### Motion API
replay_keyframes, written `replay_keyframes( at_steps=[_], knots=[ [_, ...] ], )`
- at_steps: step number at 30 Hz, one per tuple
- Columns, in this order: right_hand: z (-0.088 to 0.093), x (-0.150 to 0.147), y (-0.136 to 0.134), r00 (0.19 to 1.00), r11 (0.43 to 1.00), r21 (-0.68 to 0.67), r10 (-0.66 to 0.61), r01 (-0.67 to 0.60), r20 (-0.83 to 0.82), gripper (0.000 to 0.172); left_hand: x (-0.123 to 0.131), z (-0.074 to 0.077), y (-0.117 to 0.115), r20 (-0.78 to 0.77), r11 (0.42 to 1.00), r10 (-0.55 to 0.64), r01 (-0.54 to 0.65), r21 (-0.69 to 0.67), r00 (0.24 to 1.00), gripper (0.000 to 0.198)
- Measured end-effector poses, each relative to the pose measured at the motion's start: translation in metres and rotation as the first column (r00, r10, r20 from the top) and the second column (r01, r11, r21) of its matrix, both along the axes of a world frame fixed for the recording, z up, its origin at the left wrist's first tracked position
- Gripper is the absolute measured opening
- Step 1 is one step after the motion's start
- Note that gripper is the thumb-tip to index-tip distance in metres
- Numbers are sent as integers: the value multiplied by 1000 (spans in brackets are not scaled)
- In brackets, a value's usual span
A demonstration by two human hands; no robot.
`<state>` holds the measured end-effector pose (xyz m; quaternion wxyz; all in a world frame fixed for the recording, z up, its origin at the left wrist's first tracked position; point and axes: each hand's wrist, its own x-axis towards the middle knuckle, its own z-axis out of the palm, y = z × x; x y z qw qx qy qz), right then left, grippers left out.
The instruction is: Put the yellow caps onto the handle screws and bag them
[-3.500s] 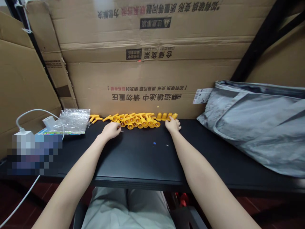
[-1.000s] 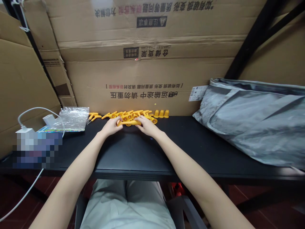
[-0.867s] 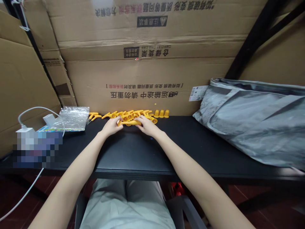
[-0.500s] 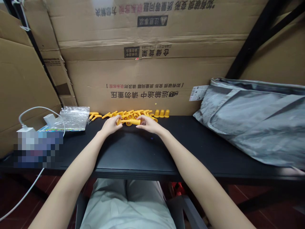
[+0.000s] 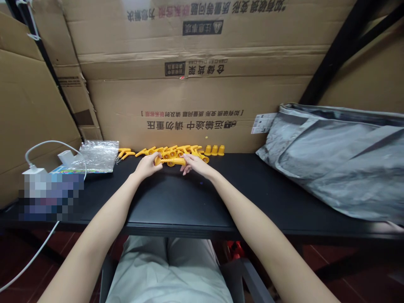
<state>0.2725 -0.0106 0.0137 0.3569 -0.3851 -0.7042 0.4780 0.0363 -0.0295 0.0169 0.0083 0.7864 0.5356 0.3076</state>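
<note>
A yellow plastic piece (image 5: 173,161) lies level between my hands, above the black table. My left hand (image 5: 147,166) is closed on its left end. At the right end, my right hand (image 5: 196,165) grips it with thumb and finger, the other fingers curled below. Just behind is a pile of yellow parts (image 5: 186,148), some forked and some cup-shaped, partly hidden by my hands. Three yellow cups (image 5: 214,150) stand in a row right of the pile. A few forked yellow pieces (image 5: 126,153) lie left of it.
On the left of the black table (image 5: 176,202) are a clear plastic bag (image 5: 99,155), a white charger (image 5: 35,181) with a cable and a blurred-out item. A grey bag (image 5: 334,164) lies at the right. Cardboard (image 5: 195,97) stands behind.
My right hand has turned slightly and its lower fingers now hang below the yellow piece. My left hand has hardly moved.
</note>
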Motion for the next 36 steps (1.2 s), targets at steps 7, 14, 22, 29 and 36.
replay_keyframes(
  at_steps=[7, 14, 22, 29, 36],
  knots=[
    [7, 7, -5, 995, 995, 20, 97, -97, -30, 42, 0, 1, -1, -5, 1000, -8, 8, 29, 1000, 26],
    [5, 2, -8, 998, 998, -60, -18, 21, 55, 59, 2, 0, -3, -3, 997, -48, 48, 68, 999, 26],
    [5, 2, -4, 997, 997, -56, -59, 62, 59, 58, 2, 1, -1, 11, 999, 6, -7, 50, 1000, 28],
    [9, 7, -4, 1000, 996, 87, -15, 15, 0, 43, 2, 3, -4, 3, 998, 13, -13, 59, 1000, 29],
    [11, -3, -11, 980, 980, 33, -199, 198, 26, 60, 7, -1, -4, 19, 994, 15, -17, 105, 1000, 28]
  ],
)
